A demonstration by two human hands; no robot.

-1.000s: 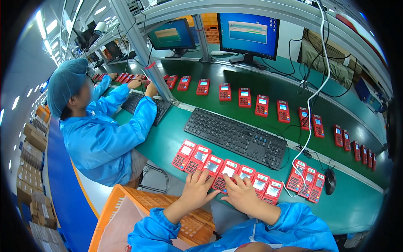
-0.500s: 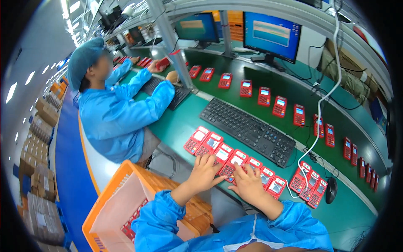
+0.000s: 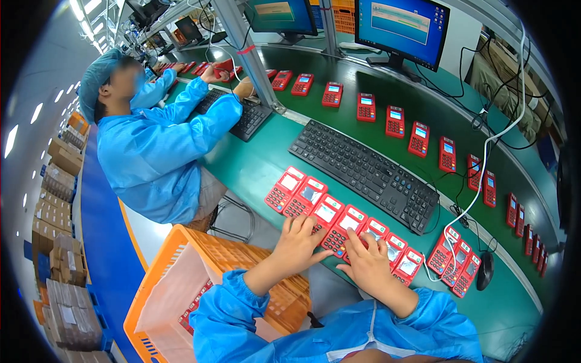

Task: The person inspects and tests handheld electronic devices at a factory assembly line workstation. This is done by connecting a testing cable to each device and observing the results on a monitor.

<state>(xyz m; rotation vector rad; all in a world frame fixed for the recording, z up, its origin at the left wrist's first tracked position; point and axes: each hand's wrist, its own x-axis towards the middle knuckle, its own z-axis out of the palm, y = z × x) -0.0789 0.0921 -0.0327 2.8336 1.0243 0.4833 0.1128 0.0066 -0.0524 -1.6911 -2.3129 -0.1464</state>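
Note:
Side by side along the near edge of the green table lies a row of several red card payment terminals, with keypads and pale screens. My left hand rests with its fingers spread over the lower ends of terminals left of the row's middle. Next to it, my right hand lies palm down, its fingers stretched over the keypads of a middle terminal and those to its right. Neither hand lifts or grips a terminal. My fingers hide parts of the keypads.
Beyond the row is a black keyboard. Right of it sit a few more terminals, a white cable and a mouse. More terminals line a dark green strip under a monitor. An orange crate stands lower left; a co-worker sits left.
The whole view has shifted a little. My hands stay over the same middle terminals, with slight finger movement. The co-worker's hands remain around a red terminal.

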